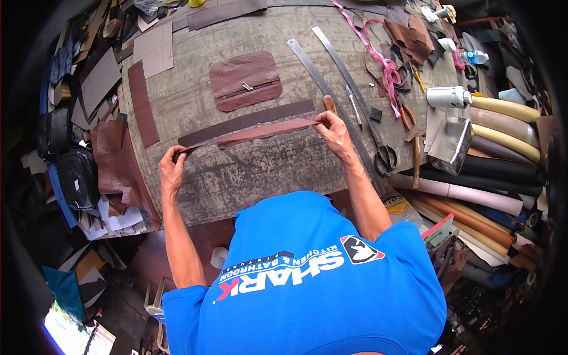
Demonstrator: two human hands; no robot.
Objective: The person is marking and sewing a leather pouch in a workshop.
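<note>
Between my two hands a long reddish-brown leather strip (266, 130) is stretched out above the near part of the worktable. My left hand (172, 170) pinches its dark left end between thumb and fingers. At the other end, my right hand (335, 135) pinches the strip's tip. Just beyond it a flat dark brown strip (248, 122) lies on the table, nearly parallel. Farther back rests a rounded brown leather panel (244, 70) with a zipper (247, 87) across its lower part. A wooden handle (329, 105) lies close to my right fingers.
Two metal rulers (309, 65), scissors (385, 161), pliers (407, 116) and a hammer (416, 155) lie at right, near a pink tape measure (390, 76). Material rolls (503, 127) are stacked beyond the right edge. Another brown strip (142, 103) lies at left, beside black bags (78, 177).
</note>
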